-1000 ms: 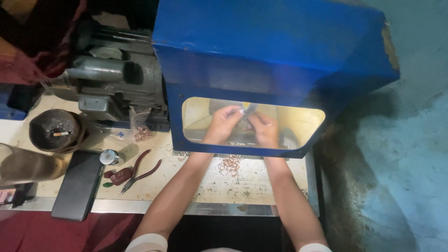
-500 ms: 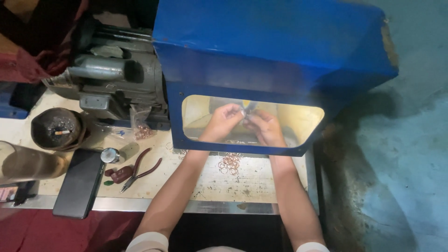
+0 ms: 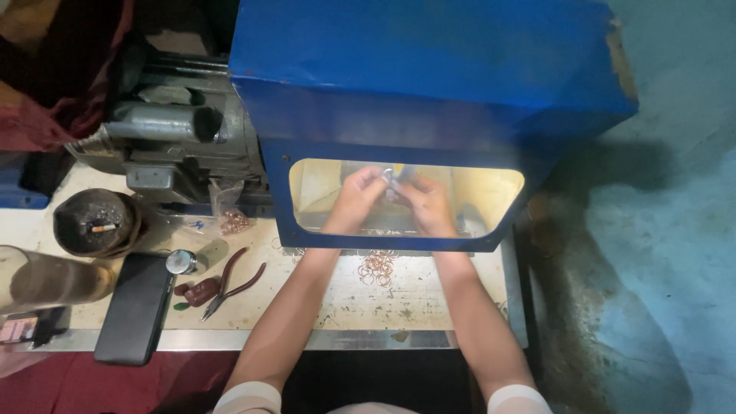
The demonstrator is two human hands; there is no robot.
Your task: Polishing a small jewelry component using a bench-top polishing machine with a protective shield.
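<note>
Leftmost, a tan cylinder (image 3: 54, 280) lies on its side at the edge of the worktable (image 3: 429, 295), and just beside it rests a black phone (image 3: 138, 308), flat and face down. Above these stands a dark round bowl (image 3: 96, 222) with a cigarette stub (image 3: 103, 227) lying in it. To the right of the phone sit a small round silver cap (image 3: 181, 262), a little dark red piece (image 3: 201, 291) and a pair of red-handled pliers (image 3: 234, 282) with the handles spread. Behind them a grey motor (image 3: 172, 134) fills the back of the table, and a clear bag of copper rings (image 3: 232, 222) lies near its base.

Next comes a big blue hood (image 3: 429, 84), with a lit yellow window (image 3: 483, 195) cut in its front. Both forearms reach up from the lower edge into that window. The left hand (image 3: 356, 198) and the right hand (image 3: 425, 203) are close together inside the hood, fingertips meeting around a small shiny piece (image 3: 389, 178) held between them at the middle of the opening; what the piece is exactly is too small to tell. The fingers of both hands are curled on it, the left from the left side, the right from the right.

Below the window, on the table between the two forearms, lies a loose heap of copper rings (image 3: 377, 267). Farther right the table ends, and a blue-green floor (image 3: 659, 253) shows beyond, partly in shadow.
</note>
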